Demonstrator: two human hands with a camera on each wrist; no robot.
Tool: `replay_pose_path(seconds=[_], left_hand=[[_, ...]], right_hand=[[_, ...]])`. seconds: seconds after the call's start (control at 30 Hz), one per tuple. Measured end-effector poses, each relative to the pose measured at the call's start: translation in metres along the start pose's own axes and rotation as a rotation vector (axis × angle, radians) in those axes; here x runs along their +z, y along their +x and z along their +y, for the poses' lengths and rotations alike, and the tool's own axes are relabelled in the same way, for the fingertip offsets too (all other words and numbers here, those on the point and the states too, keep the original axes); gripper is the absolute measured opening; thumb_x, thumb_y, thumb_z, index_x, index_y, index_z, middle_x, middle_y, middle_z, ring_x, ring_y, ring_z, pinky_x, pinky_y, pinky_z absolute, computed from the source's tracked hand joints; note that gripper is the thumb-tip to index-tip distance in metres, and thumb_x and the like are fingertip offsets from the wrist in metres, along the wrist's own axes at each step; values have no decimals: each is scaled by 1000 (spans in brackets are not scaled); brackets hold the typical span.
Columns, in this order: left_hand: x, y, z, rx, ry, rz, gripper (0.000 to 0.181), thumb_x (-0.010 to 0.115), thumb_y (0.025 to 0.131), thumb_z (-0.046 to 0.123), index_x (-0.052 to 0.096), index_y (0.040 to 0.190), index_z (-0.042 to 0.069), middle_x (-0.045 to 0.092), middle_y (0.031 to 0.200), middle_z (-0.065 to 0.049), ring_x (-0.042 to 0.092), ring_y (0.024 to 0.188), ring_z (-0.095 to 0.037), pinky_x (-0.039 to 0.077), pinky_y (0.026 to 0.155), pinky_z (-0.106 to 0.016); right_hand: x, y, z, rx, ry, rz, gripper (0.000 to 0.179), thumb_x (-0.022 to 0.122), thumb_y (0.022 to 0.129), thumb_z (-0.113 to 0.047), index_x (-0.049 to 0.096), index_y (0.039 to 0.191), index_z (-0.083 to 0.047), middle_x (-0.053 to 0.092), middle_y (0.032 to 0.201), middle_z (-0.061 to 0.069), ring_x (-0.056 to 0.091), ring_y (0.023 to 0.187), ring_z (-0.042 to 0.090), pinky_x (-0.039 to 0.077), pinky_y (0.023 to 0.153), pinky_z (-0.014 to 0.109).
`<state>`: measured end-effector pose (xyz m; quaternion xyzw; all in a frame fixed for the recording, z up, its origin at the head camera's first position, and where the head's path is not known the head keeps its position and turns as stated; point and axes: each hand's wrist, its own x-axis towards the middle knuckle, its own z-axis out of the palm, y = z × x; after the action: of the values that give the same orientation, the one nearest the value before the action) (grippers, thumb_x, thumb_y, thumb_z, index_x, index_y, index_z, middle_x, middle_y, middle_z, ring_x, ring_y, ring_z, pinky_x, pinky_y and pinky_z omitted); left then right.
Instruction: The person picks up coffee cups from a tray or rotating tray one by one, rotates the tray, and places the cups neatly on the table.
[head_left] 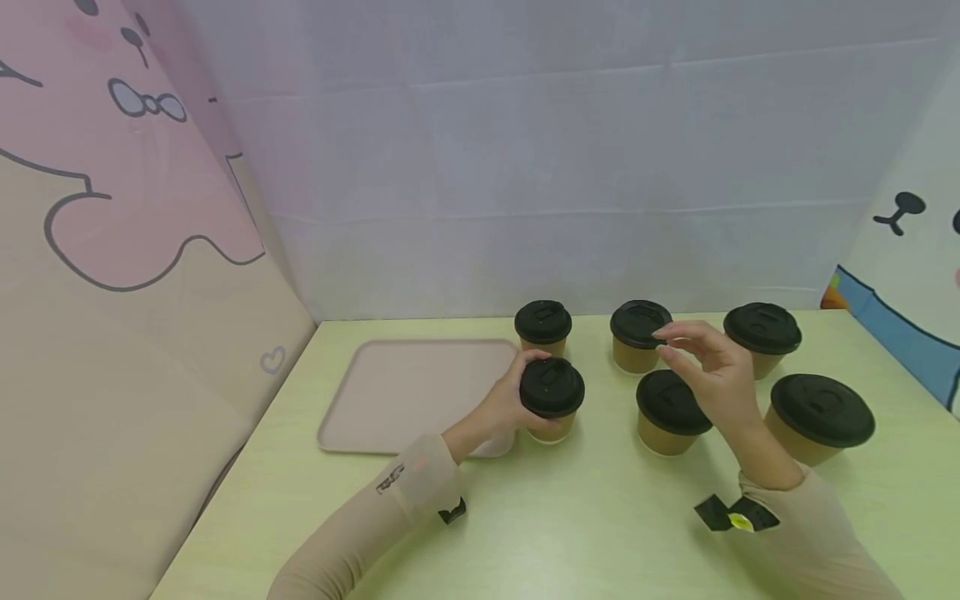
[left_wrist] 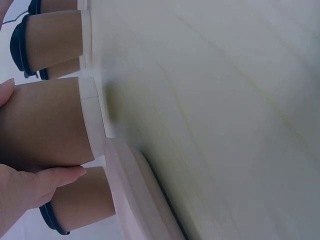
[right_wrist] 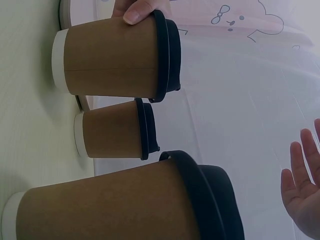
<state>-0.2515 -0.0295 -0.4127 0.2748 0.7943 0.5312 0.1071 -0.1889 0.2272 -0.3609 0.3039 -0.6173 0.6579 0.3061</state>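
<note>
In the head view my left hand (head_left: 513, 400) grips a brown paper cup with a black lid (head_left: 552, 387), thumb and fingers round its side. The cup stands upright just right of a pale pink tray (head_left: 420, 396); whether its base touches the table I cannot tell. A finger on the same cup (left_wrist: 45, 122) shows in the left wrist view. My right hand (head_left: 716, 375) is raised above a front lidded cup (head_left: 670, 412), fingers loosely bent and holding nothing. That hand (right_wrist: 304, 187) appears beyond the lids in the right wrist view.
Behind the held cup stands another lidded cup (head_left: 543, 323). Further right are a back cup (head_left: 637, 329), a back-right cup (head_left: 763, 333) and a larger-looking front-right cup (head_left: 819, 412). A pale wall sheet (head_left: 562, 167) borders the table (head_left: 570, 533).
</note>
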Motion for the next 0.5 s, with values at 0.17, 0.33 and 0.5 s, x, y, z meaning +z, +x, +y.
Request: replay_pose_path(seconds=[0.17,0.33,0.5], left_hand=[[2,-3,3,18,21,-30,93,84,57,-2,31,133,14,48,135,-11,45,125,-29,25,109,-46],[1,-8,13,21,33,-34,92,83,58,-3,31,133,10,49,134,-13,46,124,-30,27,108,-46],[3,-3,-3,38,31,-30,94,85,56,1,31,131,16,50,133,-7,47,123,-25,27,108,-45]], right_hand=[[1,0,-2,12,-12,12,19,59,79,16,62,97,10,68,97,-2,59,96,9,47,85,16],[1,-1,-2,15,-16,19,18,59,79,15,62,96,12,68,97,-2,60,95,9,47,85,17],[0,-1,-2,1,-4,4,22,58,79,16,64,98,7,68,98,-2,60,96,9,47,86,16]])
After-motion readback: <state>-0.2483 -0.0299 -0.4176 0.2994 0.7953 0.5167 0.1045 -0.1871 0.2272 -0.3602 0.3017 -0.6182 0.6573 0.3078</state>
